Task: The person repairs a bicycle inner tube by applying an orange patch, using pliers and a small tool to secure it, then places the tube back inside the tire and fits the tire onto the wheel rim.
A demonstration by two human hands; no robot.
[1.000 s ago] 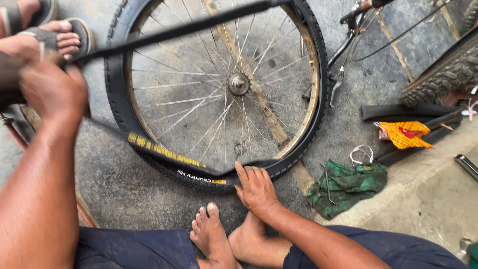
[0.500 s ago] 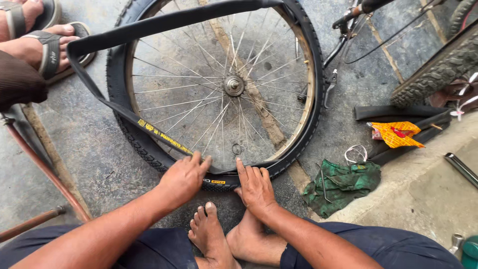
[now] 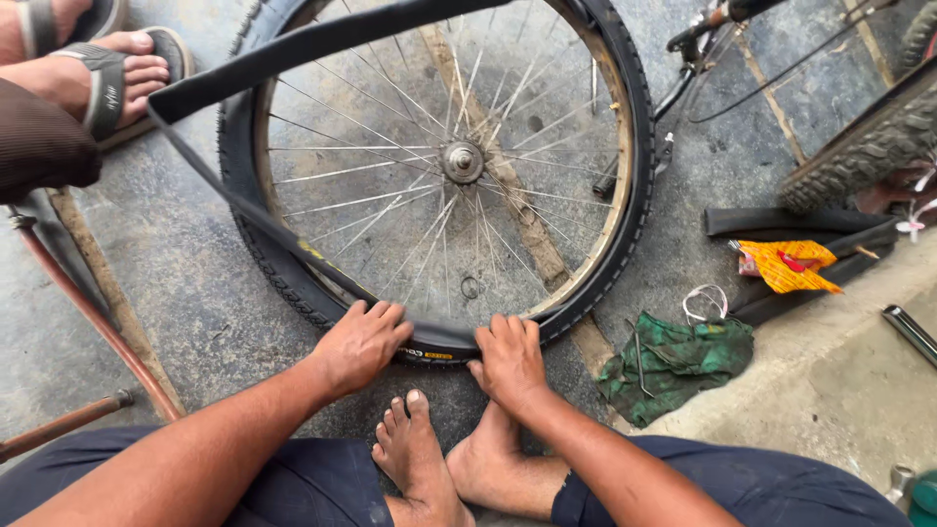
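Two hands press on the near edge of a bicycle wheel lying flat on the concrete floor [image 3: 195, 293]; I see my left hand [image 3: 359, 344] with fingers curled loosely over the black tyre [image 3: 634, 176], palm down, gripping nothing outright but bearing on the sidewall; my right hand [image 3: 508, 359] sits just beside it in the same pose, fingers bent over the tyre's edge, probably to push the bead toward the rim [image 3: 595, 263]; a black inner tube [image 3: 322, 44] runs loose across the top of the wheel and down its left side, partly out of the tyre; the hub [image 3: 462, 161] and spokes lie in plain view; my bare feet [image 3: 429, 459] are tucked close beneath the wheel, which seems to brace it; a crumpled green rag [image 3: 673, 361] lies right of the wheel; beyond it an orange cloth [image 3: 786, 265] rests on dark rubber strips; another person's sandalled foot [image 3: 112, 73] stands at upper left; a rusty pipe [image 3: 93, 312] slants along the left.
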